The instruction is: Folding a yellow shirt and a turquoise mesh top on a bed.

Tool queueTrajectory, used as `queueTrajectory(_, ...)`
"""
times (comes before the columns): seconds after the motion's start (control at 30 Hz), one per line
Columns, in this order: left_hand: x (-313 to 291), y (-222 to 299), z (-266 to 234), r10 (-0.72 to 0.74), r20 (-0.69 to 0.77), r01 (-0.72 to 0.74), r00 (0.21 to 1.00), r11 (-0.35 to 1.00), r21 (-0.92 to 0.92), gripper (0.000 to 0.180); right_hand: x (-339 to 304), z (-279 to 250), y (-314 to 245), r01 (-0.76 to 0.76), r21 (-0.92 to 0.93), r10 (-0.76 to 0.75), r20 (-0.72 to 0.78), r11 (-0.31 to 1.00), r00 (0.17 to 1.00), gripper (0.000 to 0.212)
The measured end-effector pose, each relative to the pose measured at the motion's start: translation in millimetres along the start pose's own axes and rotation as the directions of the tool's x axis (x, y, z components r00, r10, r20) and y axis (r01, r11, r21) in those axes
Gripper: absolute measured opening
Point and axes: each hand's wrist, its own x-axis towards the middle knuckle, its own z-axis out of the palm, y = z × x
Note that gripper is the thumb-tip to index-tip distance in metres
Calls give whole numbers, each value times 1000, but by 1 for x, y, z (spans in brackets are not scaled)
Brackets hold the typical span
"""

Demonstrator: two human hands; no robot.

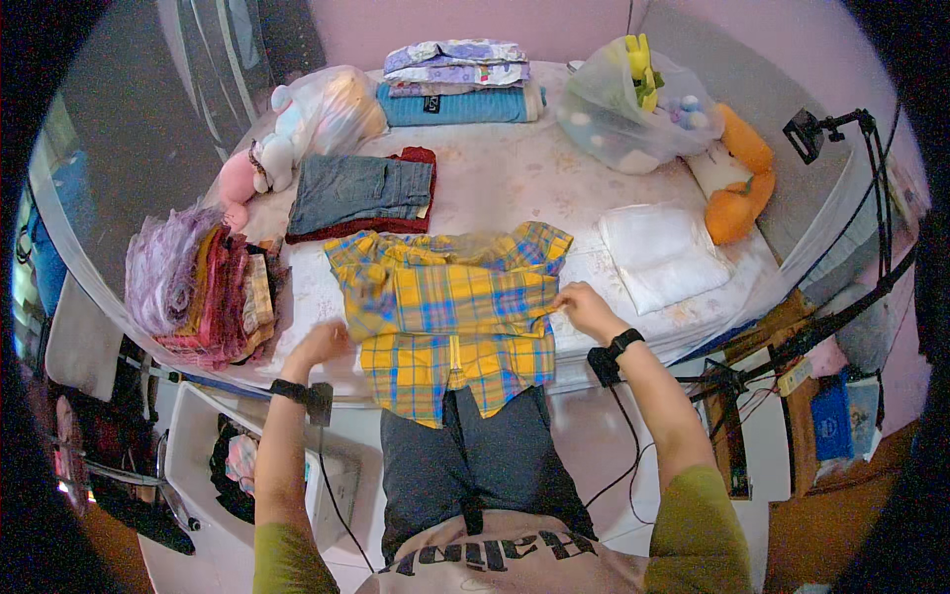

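Observation:
A yellow plaid shirt (455,297) with blue and orange lines lies at the front edge of the bed, its lower part hanging over toward my lap. It has a gathered neckline at the far side, short sleeves and a zip or placket near the hem. My right hand (591,311) pinches the shirt's right edge between thumb and fingers. Beside the shirt's left edge is my left hand (324,343), with fingers blurred and partly turned away; whether it touches the cloth does not show.
Folded jeans (361,193) lie on a dark red garment behind the shirt. Piled clothes (193,287) stand at the left, and folded white cloth (663,257) lies right. Bagged soft toys (638,109) and folded bedding (455,84) line the back. A black lamp arm (871,188) rises at right.

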Motion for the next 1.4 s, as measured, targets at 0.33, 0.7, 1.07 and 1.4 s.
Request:
queueTrajectory(0.33, 17, 38, 12, -67, -383, -37, 921, 966, -257, 50, 47, -24, 7, -104, 483, 160, -77, 870, 984, 28)
queueTrajectory(0.7, 16, 76, -10, -229, -519, -386, 824, 444, -808, 22, 83, -34, 46, -153, 720, 290, -69, 677, 955, 24)
queueTrajectory(1.07, 22, 41, -5, -302, -389, -94, 871, 674, -733, 29, 62, -3, 33, -163, 186, 212, -286, 969, 935, 15)
queueTrajectory(1.4, 38, 44, 13, -259, -415, -137, 872, 684, -716, 22, 31, -1, -50, 318, -128, -330, -93, 940, 939, 30)
